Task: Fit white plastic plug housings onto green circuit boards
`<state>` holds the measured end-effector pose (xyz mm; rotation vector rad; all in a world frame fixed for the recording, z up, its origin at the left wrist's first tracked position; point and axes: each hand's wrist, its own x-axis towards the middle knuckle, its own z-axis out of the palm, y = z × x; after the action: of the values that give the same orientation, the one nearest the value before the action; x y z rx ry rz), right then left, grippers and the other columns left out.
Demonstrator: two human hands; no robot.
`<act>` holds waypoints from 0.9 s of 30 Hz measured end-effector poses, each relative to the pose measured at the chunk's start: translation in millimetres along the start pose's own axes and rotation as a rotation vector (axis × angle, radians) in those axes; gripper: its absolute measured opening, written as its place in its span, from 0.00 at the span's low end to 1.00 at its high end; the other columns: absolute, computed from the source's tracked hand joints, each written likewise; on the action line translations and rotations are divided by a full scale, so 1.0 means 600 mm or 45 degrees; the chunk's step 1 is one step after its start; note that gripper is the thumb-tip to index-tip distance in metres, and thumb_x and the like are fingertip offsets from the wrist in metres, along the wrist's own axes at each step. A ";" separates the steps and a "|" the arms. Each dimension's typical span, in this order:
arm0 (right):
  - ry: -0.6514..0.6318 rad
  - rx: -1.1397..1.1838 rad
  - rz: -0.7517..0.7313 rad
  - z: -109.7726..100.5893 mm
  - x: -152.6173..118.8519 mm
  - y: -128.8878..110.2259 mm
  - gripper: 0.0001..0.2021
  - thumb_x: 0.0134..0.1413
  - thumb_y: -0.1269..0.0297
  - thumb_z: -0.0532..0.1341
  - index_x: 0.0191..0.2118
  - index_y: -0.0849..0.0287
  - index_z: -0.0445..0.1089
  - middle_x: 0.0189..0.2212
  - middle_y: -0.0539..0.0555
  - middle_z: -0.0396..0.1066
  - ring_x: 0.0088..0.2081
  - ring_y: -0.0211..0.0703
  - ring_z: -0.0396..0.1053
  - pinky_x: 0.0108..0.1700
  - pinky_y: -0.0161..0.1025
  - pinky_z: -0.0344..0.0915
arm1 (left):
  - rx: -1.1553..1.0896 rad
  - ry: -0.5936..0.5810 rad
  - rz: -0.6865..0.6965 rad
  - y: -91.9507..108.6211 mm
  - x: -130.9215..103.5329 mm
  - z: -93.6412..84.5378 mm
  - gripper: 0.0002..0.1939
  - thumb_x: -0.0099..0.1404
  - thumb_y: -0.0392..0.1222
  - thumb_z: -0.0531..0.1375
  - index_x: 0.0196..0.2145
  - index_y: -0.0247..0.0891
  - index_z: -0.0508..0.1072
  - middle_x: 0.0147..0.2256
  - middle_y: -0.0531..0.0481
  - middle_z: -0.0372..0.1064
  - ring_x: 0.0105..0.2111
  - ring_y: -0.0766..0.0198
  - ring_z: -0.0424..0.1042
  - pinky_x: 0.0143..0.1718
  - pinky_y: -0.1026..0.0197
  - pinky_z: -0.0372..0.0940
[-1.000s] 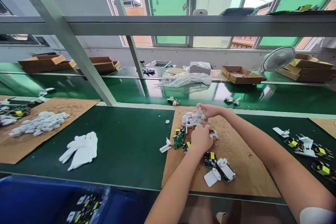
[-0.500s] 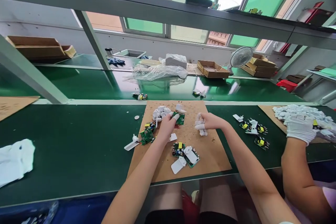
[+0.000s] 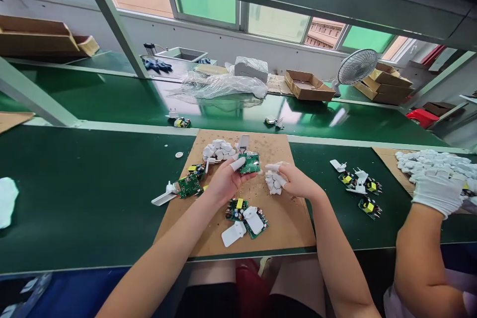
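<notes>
My left hand (image 3: 227,176) holds a green circuit board (image 3: 250,162) by its left edge, and a white plastic part (image 3: 243,142) stands up behind the board. White covers sit on some fingertips of both hands. My right hand (image 3: 296,179) is just above a small heap of white pieces (image 3: 275,184), its fingers bent and close together. Anything between those fingertips is too small to make out. Left of my left hand lie a larger pile of white discs (image 3: 219,149) and another board (image 3: 189,186). More boards with white plastic parts (image 3: 253,220) rest nearer me.
A cardboard sheet (image 3: 290,238) lies under the work on the green table (image 3: 93,198). To the right, several boards (image 3: 360,181) lie near a co-worker's gloved hand (image 3: 437,193) and a wide white pile (image 3: 434,163). A fan (image 3: 357,67) and an open carton (image 3: 309,85) stand behind.
The view has tilted down and shifted. My left hand has turned, bringing the board up flatter into view. My right hand's index finger now reaches further left over the small heap.
</notes>
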<state>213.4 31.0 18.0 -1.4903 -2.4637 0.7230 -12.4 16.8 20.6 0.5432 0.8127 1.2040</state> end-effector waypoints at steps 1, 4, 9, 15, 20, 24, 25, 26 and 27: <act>-0.012 -0.017 -0.006 0.000 -0.001 0.003 0.13 0.52 0.77 0.56 0.40 0.59 0.74 0.39 0.58 0.70 0.41 0.51 0.70 0.44 0.44 0.69 | 0.002 -0.021 -0.062 -0.006 0.000 0.002 0.06 0.60 0.34 0.62 0.37 0.35 0.73 0.38 0.45 0.78 0.37 0.60 0.78 0.40 0.55 0.77; -0.014 -0.041 -0.045 -0.001 -0.002 0.010 0.13 0.54 0.75 0.55 0.42 0.60 0.72 0.41 0.60 0.68 0.43 0.51 0.69 0.47 0.46 0.69 | 0.029 -0.037 -0.176 -0.020 0.004 0.003 0.04 0.62 0.34 0.61 0.36 0.33 0.73 0.37 0.43 0.78 0.38 0.57 0.78 0.43 0.51 0.77; 0.062 0.172 -0.195 -0.004 -0.005 0.009 0.12 0.52 0.76 0.54 0.42 0.58 0.66 0.47 0.59 0.71 0.51 0.49 0.69 0.54 0.46 0.67 | 0.015 0.010 -0.171 -0.027 0.012 -0.003 0.02 0.62 0.33 0.60 0.34 0.34 0.73 0.35 0.44 0.78 0.37 0.58 0.78 0.44 0.49 0.77; 0.150 0.371 -0.104 0.004 -0.002 0.003 0.07 0.53 0.70 0.58 0.40 0.57 0.68 0.36 0.53 0.74 0.38 0.43 0.72 0.44 0.40 0.70 | 0.020 0.017 -0.252 -0.019 0.011 0.000 0.07 0.66 0.38 0.56 0.38 0.34 0.73 0.34 0.43 0.78 0.35 0.57 0.80 0.35 0.56 0.77; 0.215 0.498 -0.070 0.000 -0.005 0.000 0.11 0.57 0.61 0.60 0.44 0.57 0.72 0.38 0.55 0.76 0.39 0.45 0.73 0.46 0.44 0.70 | 0.092 -0.045 -0.216 -0.022 0.010 -0.005 0.09 0.67 0.39 0.57 0.43 0.35 0.73 0.36 0.43 0.77 0.35 0.57 0.79 0.27 0.61 0.75; 0.521 0.596 -0.129 0.003 -0.010 -0.020 0.10 0.57 0.58 0.62 0.43 0.55 0.72 0.39 0.55 0.76 0.39 0.45 0.73 0.45 0.44 0.71 | 0.161 -0.116 -0.144 -0.030 0.008 -0.008 0.10 0.65 0.40 0.61 0.43 0.35 0.73 0.36 0.44 0.77 0.33 0.59 0.78 0.28 0.61 0.74; 0.594 0.551 -0.181 0.008 -0.009 -0.026 0.10 0.58 0.58 0.62 0.43 0.55 0.72 0.38 0.55 0.76 0.39 0.46 0.72 0.45 0.45 0.70 | 0.182 -0.129 -0.141 -0.033 0.007 -0.008 0.11 0.64 0.40 0.62 0.44 0.35 0.73 0.37 0.44 0.77 0.33 0.58 0.78 0.28 0.60 0.74; 0.655 0.471 -0.245 0.016 -0.007 -0.032 0.09 0.58 0.58 0.62 0.42 0.54 0.72 0.39 0.55 0.76 0.40 0.47 0.72 0.46 0.46 0.70 | 0.201 -0.137 -0.135 -0.035 0.006 -0.008 0.13 0.63 0.41 0.62 0.45 0.35 0.74 0.37 0.43 0.77 0.34 0.58 0.78 0.28 0.60 0.74; 0.701 0.365 -0.309 0.025 -0.005 -0.036 0.08 0.59 0.59 0.62 0.42 0.53 0.73 0.39 0.56 0.76 0.41 0.48 0.72 0.47 0.48 0.70 | 0.216 -0.146 -0.126 -0.037 0.006 -0.007 0.14 0.63 0.42 0.63 0.46 0.34 0.74 0.38 0.43 0.77 0.34 0.57 0.78 0.28 0.60 0.73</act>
<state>192.1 15.6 16.1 -1.0794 -1.9778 0.5057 -1.9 13.4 0.6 0.6968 0.8385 1.0097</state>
